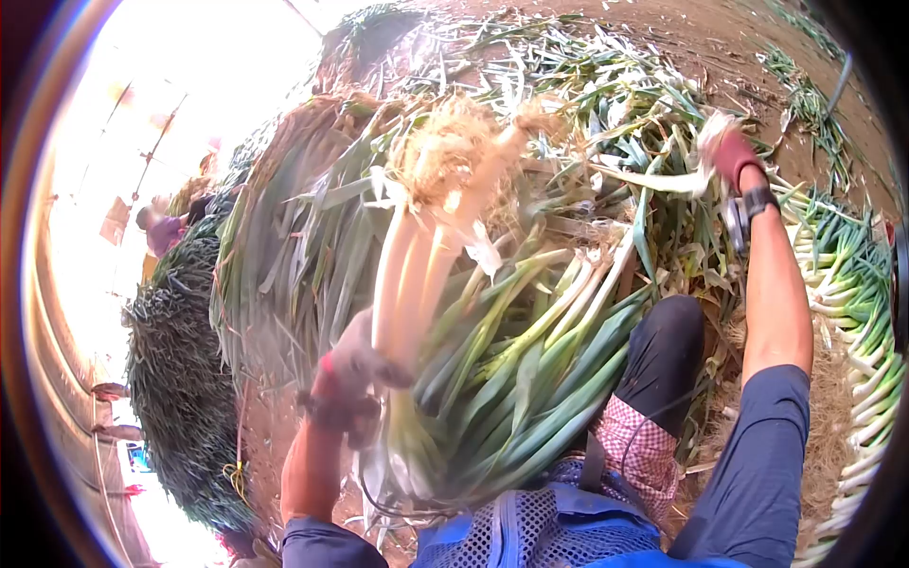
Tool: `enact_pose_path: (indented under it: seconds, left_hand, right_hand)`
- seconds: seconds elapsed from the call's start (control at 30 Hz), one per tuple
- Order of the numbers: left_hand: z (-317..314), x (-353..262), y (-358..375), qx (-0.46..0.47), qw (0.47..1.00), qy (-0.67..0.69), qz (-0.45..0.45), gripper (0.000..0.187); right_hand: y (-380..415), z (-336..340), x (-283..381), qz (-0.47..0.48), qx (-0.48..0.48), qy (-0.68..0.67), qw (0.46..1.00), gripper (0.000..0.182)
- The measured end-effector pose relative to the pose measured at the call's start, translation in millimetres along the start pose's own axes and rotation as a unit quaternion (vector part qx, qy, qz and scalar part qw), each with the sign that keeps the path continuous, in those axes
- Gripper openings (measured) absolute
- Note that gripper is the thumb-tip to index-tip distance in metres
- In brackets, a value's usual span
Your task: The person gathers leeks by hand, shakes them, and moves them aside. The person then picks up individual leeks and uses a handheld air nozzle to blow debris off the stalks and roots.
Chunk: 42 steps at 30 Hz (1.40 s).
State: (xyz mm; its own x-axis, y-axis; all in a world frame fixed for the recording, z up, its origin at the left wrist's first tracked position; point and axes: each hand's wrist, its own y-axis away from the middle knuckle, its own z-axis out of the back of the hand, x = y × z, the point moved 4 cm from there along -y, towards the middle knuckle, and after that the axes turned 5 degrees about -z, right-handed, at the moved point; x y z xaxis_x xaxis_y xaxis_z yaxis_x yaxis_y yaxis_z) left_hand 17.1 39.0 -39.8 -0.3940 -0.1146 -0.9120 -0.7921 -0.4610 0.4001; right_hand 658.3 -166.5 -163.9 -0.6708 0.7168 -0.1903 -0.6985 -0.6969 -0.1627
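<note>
My left hand, in a greyish glove, is closed around a bunch of thick green onions. Their white shafts stand upright, with tangled, dirt-brown roots at the top. Green leaves fan out below and to the right, across my lap. Off to the upper right, my right hand, in a reddish, white-tipped glove, is blurred by motion. A pale strip of onion leaf trails leftward from its fingers, which look closed on it.
Heaps of untrimmed green onions rise at the left, with a darker stack beyond. Stripped leaves litter the ground ahead. A row of cleaned onions lies along the right. Another person is at the far left.
</note>
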Motion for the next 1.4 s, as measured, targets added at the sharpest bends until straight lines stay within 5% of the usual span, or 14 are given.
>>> enact_pose_path:
  seconds: [0.07, 0.17, 0.3, 0.37, 0.5, 0.53, 0.57, 0.6, 0.7, 0.83, 0.97, 1.13, 1.23, 1.4]
  left_hand:
    - [4.3, -1.7, -2.9, -0.011, 0.999, 0.018, -0.024, 0.063]
    - [5.0, 1.9, -1.1, -0.017, 0.995, 0.087, -0.045, 0.075]
    - [-8.6, -2.3, -3.4, 0.008, 0.995, 0.088, -0.043, 0.091]
    - [-7.6, 10.4, -3.9, 0.004, 0.994, 0.102, -0.040, 0.094]
    - [21.4, 50.2, -0.8, -0.020, 0.995, 0.077, 0.067, 0.102]
    - [13.3, 44.4, -1.0, 0.014, 0.997, 0.055, 0.053, 0.103]
    - [9.3, 39.4, -3.5, 0.048, 0.998, 0.030, 0.034, 0.104]
    - [19.6, 57.2, -4.6, 0.031, 0.995, -0.017, -0.089, 0.097]
    - [-10.2, 18.2, -9.8, 0.035, 0.999, 0.012, -0.021, 0.088]
    - [-17.7, 17.2, -27.9, 0.082, 0.995, -0.063, -0.004, 0.072]
    - [-47.8, -3.2, -27.6, 0.118, 0.993, -0.014, -0.026, 0.070]
    - [-62.1, 23.5, -27.6, 0.247, 0.967, -0.067, -0.006, 0.081]
    - [-63.8, 24.4, -32.5, 0.328, 0.942, -0.070, -0.022, 0.066]
    - [-58.7, -4.3, -46.0, 0.254, 0.963, 0.034, -0.080, 0.083]
  right_hand:
    - [72.0, 29.8, 28.8, -0.073, 0.203, -0.242, 0.946, 0.065]
    - [107.2, 112.8, 114.5, -0.086, 0.223, -0.268, 0.933, 0.096]
    - [139.5, 161.1, 253.9, 0.235, 0.115, -0.491, 0.831, 0.116]
    - [143.7, 161.8, 309.5, 0.250, 0.167, -0.475, 0.827, 0.085]
    - [104.4, 77.0, 303.5, 0.233, -0.089, -0.135, 0.959, 0.061]
    - [100.7, 69.2, 240.5, -0.032, 0.058, -0.485, 0.872, 0.050]
    - [106.8, 62.6, 179.2, -0.290, 0.187, -0.728, 0.592, 0.039]
    - [53.8, 67.4, 122.3, -0.190, 0.116, -0.377, 0.899, 0.038]
    - [114.8, 137.0, 88.9, -0.209, 0.056, -0.228, 0.949, 0.072]
    - [191.2, 238.1, 132.5, 0.054, -0.208, -0.326, 0.920, 0.074]
    - [245.5, 255.0, 240.6, 0.366, -0.363, -0.143, 0.845, 0.071]
    - [246.7, 246.7, 288.9, 0.460, -0.352, -0.238, 0.779, 0.032]
    - [238.8, 251.7, 287.7, 0.471, -0.292, -0.154, 0.818, 0.023]
    - [208.6, 276.0, 250.4, 0.423, -0.288, -0.049, 0.858, 0.019]
